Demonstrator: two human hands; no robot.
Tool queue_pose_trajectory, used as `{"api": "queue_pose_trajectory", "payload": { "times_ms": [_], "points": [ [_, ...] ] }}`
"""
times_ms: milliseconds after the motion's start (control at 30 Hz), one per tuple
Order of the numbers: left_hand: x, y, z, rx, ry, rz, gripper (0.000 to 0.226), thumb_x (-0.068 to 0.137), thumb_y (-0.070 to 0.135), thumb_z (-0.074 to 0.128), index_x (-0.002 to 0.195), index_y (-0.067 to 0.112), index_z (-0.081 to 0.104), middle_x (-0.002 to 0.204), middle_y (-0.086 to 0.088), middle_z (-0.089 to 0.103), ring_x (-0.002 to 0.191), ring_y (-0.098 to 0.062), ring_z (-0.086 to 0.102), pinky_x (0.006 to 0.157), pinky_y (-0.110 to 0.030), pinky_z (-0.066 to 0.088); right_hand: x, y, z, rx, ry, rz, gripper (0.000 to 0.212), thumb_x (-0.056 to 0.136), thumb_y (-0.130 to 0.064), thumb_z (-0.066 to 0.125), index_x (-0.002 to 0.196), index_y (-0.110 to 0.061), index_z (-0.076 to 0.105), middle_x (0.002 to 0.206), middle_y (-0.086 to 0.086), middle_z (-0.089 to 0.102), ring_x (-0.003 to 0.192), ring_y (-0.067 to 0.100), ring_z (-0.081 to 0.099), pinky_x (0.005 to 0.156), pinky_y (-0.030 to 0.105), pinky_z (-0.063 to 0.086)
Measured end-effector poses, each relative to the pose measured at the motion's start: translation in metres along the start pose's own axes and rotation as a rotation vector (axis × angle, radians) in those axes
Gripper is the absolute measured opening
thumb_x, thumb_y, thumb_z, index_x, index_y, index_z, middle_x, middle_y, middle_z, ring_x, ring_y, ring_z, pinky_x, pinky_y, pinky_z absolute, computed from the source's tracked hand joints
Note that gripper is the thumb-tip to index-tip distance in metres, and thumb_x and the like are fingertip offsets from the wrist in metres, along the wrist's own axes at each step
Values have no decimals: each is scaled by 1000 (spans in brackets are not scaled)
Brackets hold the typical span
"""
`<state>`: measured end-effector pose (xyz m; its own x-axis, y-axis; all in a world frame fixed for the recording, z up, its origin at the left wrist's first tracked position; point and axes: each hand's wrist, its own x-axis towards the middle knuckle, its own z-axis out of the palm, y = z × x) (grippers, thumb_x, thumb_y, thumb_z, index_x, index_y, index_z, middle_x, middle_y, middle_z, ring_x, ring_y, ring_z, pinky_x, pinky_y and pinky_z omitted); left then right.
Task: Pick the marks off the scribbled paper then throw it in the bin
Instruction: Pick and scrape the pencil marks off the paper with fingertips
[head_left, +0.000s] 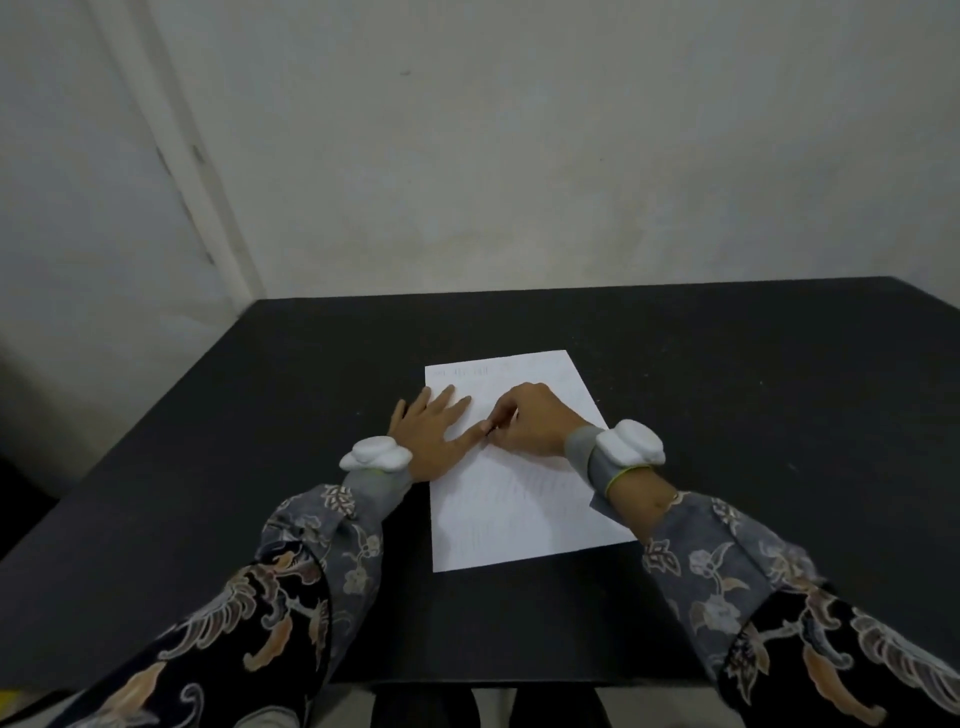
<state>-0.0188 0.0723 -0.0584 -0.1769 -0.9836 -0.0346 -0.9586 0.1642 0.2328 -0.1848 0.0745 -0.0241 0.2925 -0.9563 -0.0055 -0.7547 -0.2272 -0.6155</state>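
A white sheet of paper (519, 499) lies on the black table (753, 415) in front of me. Faint pencil marks (462, 372) run along its top left. My left hand (431, 431) lies flat with straight fingers, pressing the paper's left edge, the thumb stretched out to the right. My right hand (530, 421) rests on the upper middle of the sheet with its fingers curled. Its fingertips pinch something small against the paper beside the left thumb tip; my fingers hide what it is. No bin is in view.
The table's far edge meets a pale wall (519, 156), and its left edge drops to a white door (78, 234). White trackers sit on grey bands on both wrists (375, 453).
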Motion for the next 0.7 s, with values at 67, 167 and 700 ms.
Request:
{"api": "queue_pose_trajectory", "payload": {
  "times_ms": [67, 167, 700],
  "points": [
    [-2, -2, 2, 12, -25, 29, 61, 97, 61, 23, 151, 34, 21, 162, 7, 9, 149, -18, 1, 119, -45, -2, 1, 5, 2, 33, 29, 11, 11, 80, -16, 69, 89, -10, 73, 87, -1, 65, 79, 11, 58, 71, 18, 44],
    [1, -7, -2, 48, -38, 71, 57, 100, 56, 22, 152, 35, 16, 162, 7, 5, 149, -18, -1, 119, -44, -3, 11, 7, -2, 75, 105, 36, 10, 79, -12, 69, 88, -8, 70, 93, 2, 67, 82, 12, 60, 74, 19, 48],
    [55, -18, -11, -12, -16, 223, 79, 81, 75, 45, 147, 34, 32, 157, 12, 22, 140, -15, 15, 108, -37, 11, 74, 29, 0, 308, 417, 64, 10, 80, -6, 71, 87, -11, 66, 86, 7, 68, 71, 13, 60, 73, 23, 52]
  ]
}}
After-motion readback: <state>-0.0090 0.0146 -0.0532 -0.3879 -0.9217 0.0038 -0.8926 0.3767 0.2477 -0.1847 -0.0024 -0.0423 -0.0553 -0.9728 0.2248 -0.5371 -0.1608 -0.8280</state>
